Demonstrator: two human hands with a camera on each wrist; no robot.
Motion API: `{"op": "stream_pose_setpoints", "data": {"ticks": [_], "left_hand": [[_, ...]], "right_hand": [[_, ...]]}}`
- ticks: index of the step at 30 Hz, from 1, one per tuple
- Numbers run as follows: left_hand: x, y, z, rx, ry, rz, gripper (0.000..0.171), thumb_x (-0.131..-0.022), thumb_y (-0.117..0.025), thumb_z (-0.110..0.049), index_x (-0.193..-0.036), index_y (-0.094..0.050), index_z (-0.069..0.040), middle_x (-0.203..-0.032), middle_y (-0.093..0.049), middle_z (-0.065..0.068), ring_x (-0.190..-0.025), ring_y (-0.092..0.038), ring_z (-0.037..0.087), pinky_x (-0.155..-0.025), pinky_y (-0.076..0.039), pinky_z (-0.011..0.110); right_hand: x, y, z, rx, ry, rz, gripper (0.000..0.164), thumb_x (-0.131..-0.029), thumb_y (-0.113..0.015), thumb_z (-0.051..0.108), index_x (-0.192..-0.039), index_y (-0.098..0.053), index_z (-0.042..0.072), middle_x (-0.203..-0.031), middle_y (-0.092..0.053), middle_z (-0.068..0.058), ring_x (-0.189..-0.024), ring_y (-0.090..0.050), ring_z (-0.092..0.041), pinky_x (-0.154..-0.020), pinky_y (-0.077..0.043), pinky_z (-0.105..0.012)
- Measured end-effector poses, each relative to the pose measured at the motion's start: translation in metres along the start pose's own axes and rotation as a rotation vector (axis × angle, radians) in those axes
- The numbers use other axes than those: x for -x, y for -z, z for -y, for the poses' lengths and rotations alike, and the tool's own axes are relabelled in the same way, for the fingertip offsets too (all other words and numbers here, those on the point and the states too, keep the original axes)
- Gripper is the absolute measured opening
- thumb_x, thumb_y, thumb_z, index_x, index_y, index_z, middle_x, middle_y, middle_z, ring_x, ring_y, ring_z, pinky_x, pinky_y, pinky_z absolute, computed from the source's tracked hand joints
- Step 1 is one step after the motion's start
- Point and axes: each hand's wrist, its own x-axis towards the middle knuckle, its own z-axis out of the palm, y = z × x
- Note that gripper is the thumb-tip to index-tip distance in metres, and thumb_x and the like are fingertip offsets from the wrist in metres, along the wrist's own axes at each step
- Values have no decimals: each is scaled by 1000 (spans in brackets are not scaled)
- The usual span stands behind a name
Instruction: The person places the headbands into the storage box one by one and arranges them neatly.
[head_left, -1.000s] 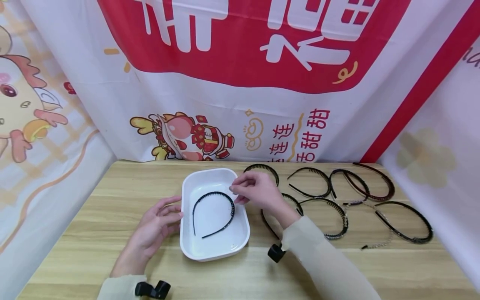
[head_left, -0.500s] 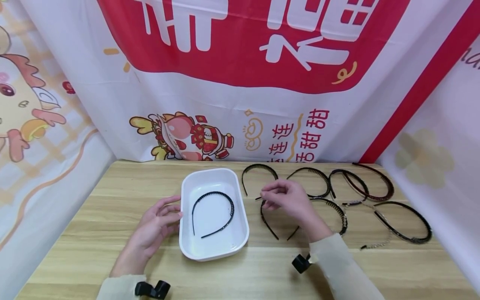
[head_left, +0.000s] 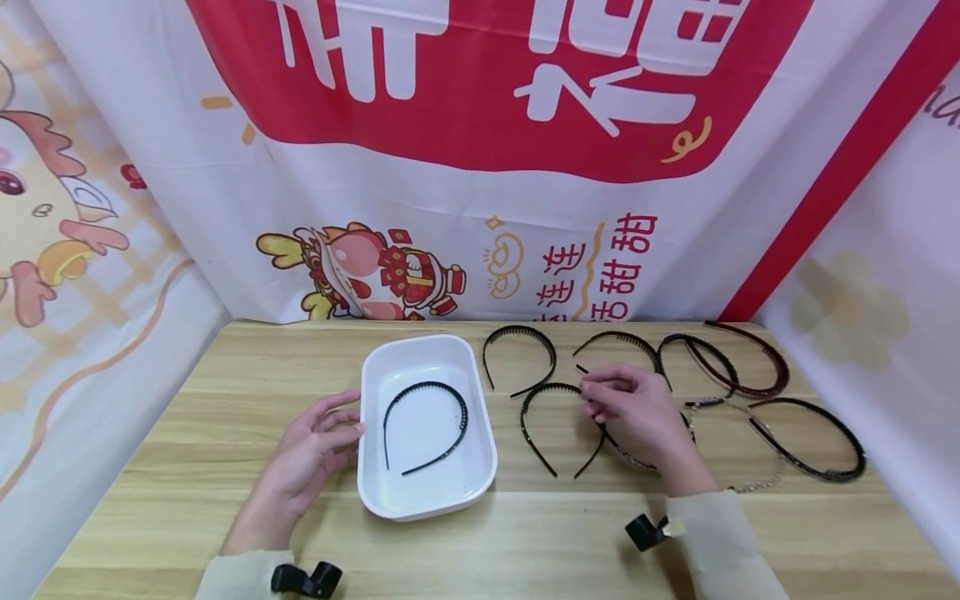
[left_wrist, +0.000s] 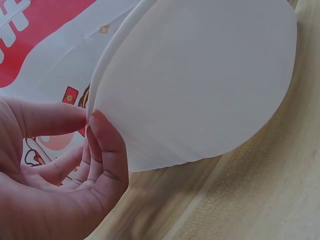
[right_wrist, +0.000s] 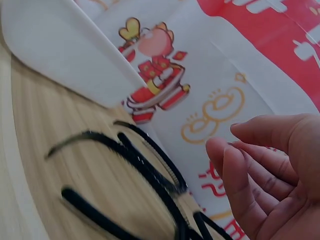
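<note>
In the head view, the left hand [head_left: 311,454] is at the left side of a white plastic tray [head_left: 420,492]. The left wrist view shows that hand [left_wrist: 80,175] pinching the tray's rim [left_wrist: 102,75] between thumb and fingers. Inside the tray lies one thin black toothed headband [head_left: 427,384]. Over the headbands to the tray's right hovers the right hand [head_left: 637,412], fingers loosely bent and holding nothing. Its thumb and fingertips stand apart in the right wrist view, beside black headbands [right_wrist: 135,160]. Nearest below it is a headband [head_left: 551,387] lying on the table, partly hidden by the hand.
Several more headbands lie on the wooden table [head_left: 225,417]: one [head_left: 525,329] behind the tray's right side, a reddish-brown one [head_left: 780,367] at the back right, and a black one [head_left: 851,437] far right. A printed cloth [head_left: 450,150] hangs behind the table.
The right hand has moved right, away from the tray's right rim and over the headbands on the table. The left hand, the tray and the headband in it stay put.
</note>
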Motion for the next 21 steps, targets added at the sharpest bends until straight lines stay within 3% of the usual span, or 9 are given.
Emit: {"op": "stream_pose_setpoints", "data": {"ticks": [7, 21], "left_hand": [[0, 0, 1, -5, 4, 2, 66, -101, -68, -3, -160, -39, -11, -115, -69, -9, -102, -69, 9, -92, -60, 29], [0, 0, -1, -23, 6, -5, 67, -101, -68, -5, -161, -38, -11, -118, -67, -8, -104, -69, 9, -94, -60, 29]], "right_hand": [[11, 25, -15, -8, -26, -43, 41, -99, -80, 19, -129, -67, -5, -99, -80, -7, -83, -78, -16, -75, -67, -30], [43, 70, -49, 97, -129, -70, 38, -99, -79, 19, -127, -67, -4, -97, -79, -3, -82, -78, -14, -73, -66, -29]]}}
